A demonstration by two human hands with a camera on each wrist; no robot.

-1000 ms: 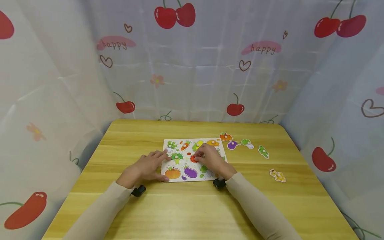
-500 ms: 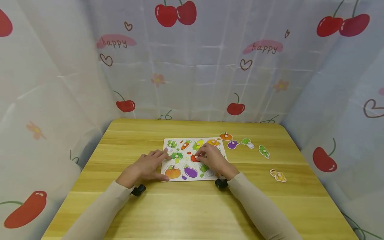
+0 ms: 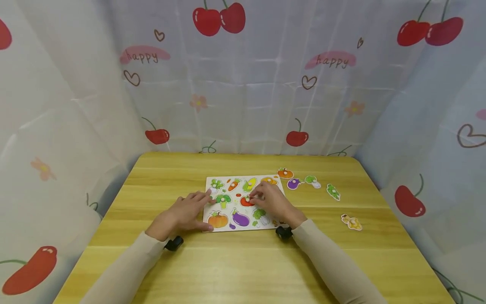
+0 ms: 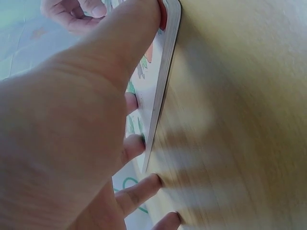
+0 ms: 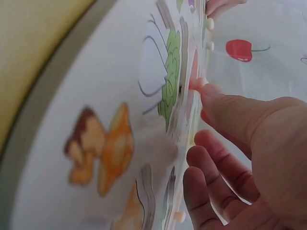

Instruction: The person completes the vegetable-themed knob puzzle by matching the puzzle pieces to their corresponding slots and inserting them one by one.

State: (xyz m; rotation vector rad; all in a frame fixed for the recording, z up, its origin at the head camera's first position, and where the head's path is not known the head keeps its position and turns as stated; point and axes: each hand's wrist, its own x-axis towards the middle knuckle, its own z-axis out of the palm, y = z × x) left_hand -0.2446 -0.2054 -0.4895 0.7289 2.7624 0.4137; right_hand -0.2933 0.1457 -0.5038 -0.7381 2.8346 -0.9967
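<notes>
A white vegetable puzzle board (image 3: 236, 211) lies on the table, with knobbed pieces such as broccoli and carrot in it. My left hand (image 3: 185, 212) rests at the board's left edge, fingers spread, thumb by the near corner; in the left wrist view two of its fingertips (image 4: 134, 146) touch the board and two reach the table. With thumb and forefinger, my right hand (image 3: 274, 203) pinches at the small knob (image 5: 197, 85) of the red tomato piece (image 3: 246, 202), which lies at the board's middle. The thumb hides the forefinger's tip in the right wrist view.
Right of the board lie loose knobbed pieces: a pumpkin (image 3: 285, 173), an eggplant (image 3: 293, 183), a cabbage (image 3: 313, 182), a green vegetable (image 3: 333, 192) and a yellow-brown piece (image 3: 351, 222). A cherry-printed curtain (image 3: 243, 84) closes off the table's back and sides.
My right hand has shifted slightly right, uncovering more of the tomato piece. The left hand has stayed at the board's left edge. The loose pieces have not moved.
</notes>
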